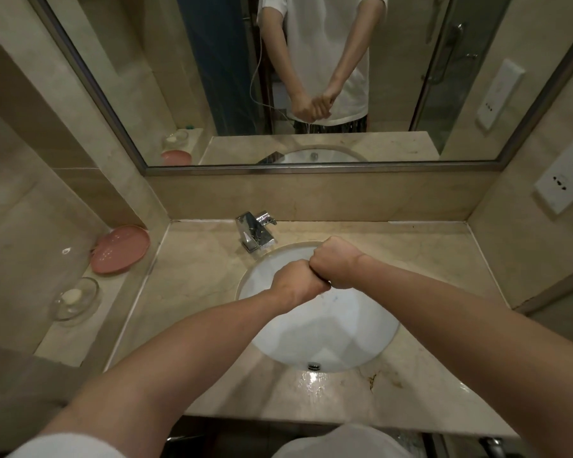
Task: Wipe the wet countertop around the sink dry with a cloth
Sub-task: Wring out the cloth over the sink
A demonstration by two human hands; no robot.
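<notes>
Here, a beige marble worktop (192,285) fills a tiled bathroom alcove under a wide mirror (311,77), water pooling at its front edge below the white sink (328,325). Both hands, left hand (296,282) and right hand (336,262), are clenched fist to fist over the basin; the cloth is hidden, so what they grip cannot be told. A pink dish (121,248) and a glass soap dish (76,300) sit on the left ledge.

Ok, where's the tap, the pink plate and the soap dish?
tap (255,231): head view, on its shiny metal body.
pink plate (121,248): head view, on its middle.
soap dish (76,300): head view, on its glass rim.
</notes>
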